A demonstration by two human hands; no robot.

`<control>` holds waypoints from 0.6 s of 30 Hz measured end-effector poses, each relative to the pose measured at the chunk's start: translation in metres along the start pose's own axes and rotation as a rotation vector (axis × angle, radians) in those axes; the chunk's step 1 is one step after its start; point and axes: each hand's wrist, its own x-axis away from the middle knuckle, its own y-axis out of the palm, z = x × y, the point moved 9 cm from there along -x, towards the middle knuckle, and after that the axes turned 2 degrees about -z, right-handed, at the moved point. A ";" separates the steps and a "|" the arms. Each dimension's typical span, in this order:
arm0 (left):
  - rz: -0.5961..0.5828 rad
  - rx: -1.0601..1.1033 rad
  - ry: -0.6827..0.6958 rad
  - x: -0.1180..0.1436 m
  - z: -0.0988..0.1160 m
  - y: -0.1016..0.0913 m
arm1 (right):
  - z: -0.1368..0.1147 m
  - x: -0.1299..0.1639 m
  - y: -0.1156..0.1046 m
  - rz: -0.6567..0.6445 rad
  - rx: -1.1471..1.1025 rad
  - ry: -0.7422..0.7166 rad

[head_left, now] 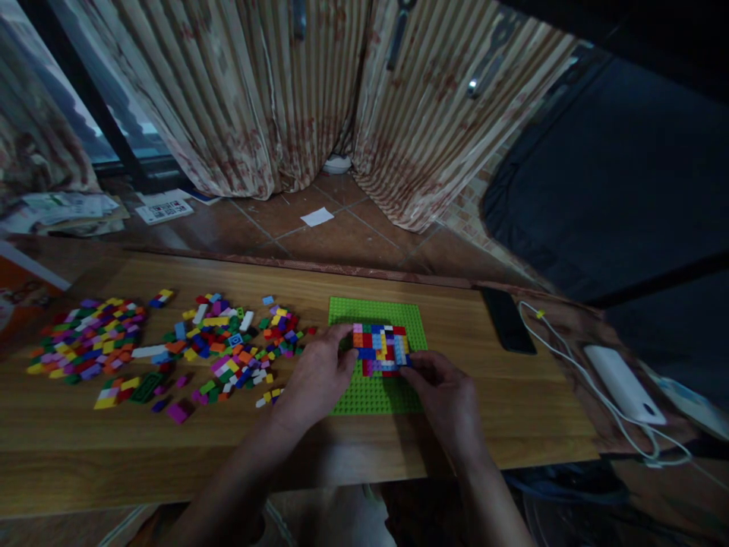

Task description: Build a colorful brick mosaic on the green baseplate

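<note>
A block of many-coloured toy bricks (381,349) is at the middle of a green studded baseplate (376,399) on the wooden table. My left hand (324,372) grips the block's left side, its thumb and forefinger bent against the bricks. From the right, my right hand (447,391) pinches the block's right edge near a blue brick. Whether the block is pressed onto the baseplate or held just above it, I cannot tell. Some fingertips are hidden behind the bricks and the hands.
Loose bricks (222,342) spread left of the baseplate, beside a denser brick pile (96,334). A black phone (506,320) lies at the right. Beyond it are a white power bank (623,384) and its cable. Curtains (273,99) hang behind the table (456,311).
</note>
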 end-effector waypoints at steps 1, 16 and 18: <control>-0.003 0.003 -0.003 0.000 0.000 0.000 | 0.000 0.000 0.000 0.001 0.004 -0.007; 0.023 -0.004 0.017 -0.001 0.001 -0.002 | 0.005 0.005 -0.002 -0.009 0.008 0.013; 0.012 -0.017 0.003 -0.001 -0.001 0.000 | 0.004 0.008 -0.003 -0.016 0.001 0.013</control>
